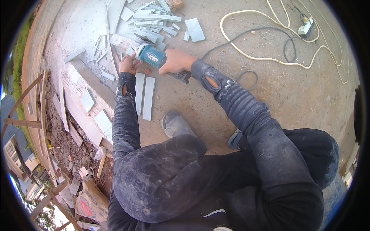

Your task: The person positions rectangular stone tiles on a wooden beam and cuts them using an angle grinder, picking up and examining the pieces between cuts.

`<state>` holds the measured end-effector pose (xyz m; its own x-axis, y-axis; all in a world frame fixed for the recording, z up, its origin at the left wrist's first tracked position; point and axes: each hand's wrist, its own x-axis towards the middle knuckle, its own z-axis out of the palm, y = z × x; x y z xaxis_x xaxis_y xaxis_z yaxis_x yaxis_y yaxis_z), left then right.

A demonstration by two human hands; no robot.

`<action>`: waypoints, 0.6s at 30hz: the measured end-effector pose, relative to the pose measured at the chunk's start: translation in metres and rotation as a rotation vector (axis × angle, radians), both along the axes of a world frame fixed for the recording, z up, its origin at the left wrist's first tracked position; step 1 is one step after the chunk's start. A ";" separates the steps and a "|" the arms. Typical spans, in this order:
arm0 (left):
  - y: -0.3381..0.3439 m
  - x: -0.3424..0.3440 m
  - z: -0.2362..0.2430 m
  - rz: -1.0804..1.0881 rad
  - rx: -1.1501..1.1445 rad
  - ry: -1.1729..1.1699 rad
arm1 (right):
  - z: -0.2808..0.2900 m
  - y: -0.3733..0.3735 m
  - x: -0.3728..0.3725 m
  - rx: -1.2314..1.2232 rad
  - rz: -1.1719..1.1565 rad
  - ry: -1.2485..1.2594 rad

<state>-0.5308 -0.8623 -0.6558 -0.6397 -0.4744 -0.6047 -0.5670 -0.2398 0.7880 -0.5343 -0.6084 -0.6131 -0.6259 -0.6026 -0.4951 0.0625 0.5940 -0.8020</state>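
A teal angle grinder [152, 56] is gripped round its body by my right hand [178, 61], its head pointing to the far left. Close against the grinder's head is my left hand [128, 64], fingers bent; what they hold is mostly hidden by the tool. A light grey stone tile piece [120, 41] lies by the grinder's disc, which shows only in part. Two long tile strips [148, 98] lie side by side on the ground below my left hand.
Cut tile strips [154, 17] are heaped at the far side, beside a squarer tile [195, 30]. A pale cable [266, 57] and a dark cord [287, 46] loop to a white power strip [306, 27]. Rubble [73, 111] and a paper sack [91, 200] lie left of a ledge.
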 end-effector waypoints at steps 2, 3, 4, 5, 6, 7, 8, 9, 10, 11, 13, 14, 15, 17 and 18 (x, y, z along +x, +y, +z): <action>0.000 0.000 -0.001 0.003 -0.003 0.005 | -0.003 0.000 0.000 -0.002 0.006 -0.004; 0.000 -0.001 -0.001 0.005 -0.005 0.008 | -0.005 0.000 0.000 -0.005 0.006 -0.016; 0.002 -0.001 0.000 0.001 -0.018 -0.006 | -0.002 0.000 -0.001 -0.008 0.007 -0.029; 0.004 0.001 0.002 -0.004 -0.031 -0.019 | 0.001 0.001 0.001 -0.004 -0.012 -0.010; 0.006 0.001 0.003 -0.008 -0.044 -0.032 | 0.004 0.003 0.006 0.000 -0.031 0.009; 0.005 0.000 0.003 -0.003 -0.037 -0.024 | 0.008 0.004 0.009 0.003 -0.049 0.028; 0.004 0.000 0.003 0.002 -0.031 -0.016 | 0.007 0.004 0.009 -0.004 -0.050 0.017; 0.004 0.000 0.003 0.006 -0.024 -0.009 | 0.005 0.004 0.008 -0.011 -0.051 0.005; 0.005 0.000 0.003 -0.003 -0.018 -0.002 | 0.005 0.004 0.008 -0.018 -0.054 -0.009; 0.006 0.000 0.004 -0.012 -0.013 0.005 | 0.006 0.004 0.008 -0.014 -0.052 -0.007; 0.004 0.001 0.003 -0.018 0.002 0.012 | 0.009 0.003 0.008 -0.008 -0.048 -0.002; 0.000 0.001 0.003 -0.015 0.012 0.012 | 0.009 0.001 0.010 -0.007 -0.052 0.005; -0.003 0.002 0.002 -0.013 0.021 0.012 | 0.009 -0.001 0.011 -0.007 -0.057 0.013; 0.003 0.001 0.002 0.004 0.007 0.003 | 0.008 0.000 0.013 0.002 -0.067 0.022; 0.006 0.001 0.003 0.013 -0.001 -0.001 | 0.008 0.001 0.013 0.005 -0.070 0.025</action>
<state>-0.5302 -0.8567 -0.6531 -0.6327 -0.4832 -0.6052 -0.5647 -0.2468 0.7875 -0.5212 -0.6072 -0.6055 -0.6791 -0.5540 -0.4816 0.0840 0.5932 -0.8007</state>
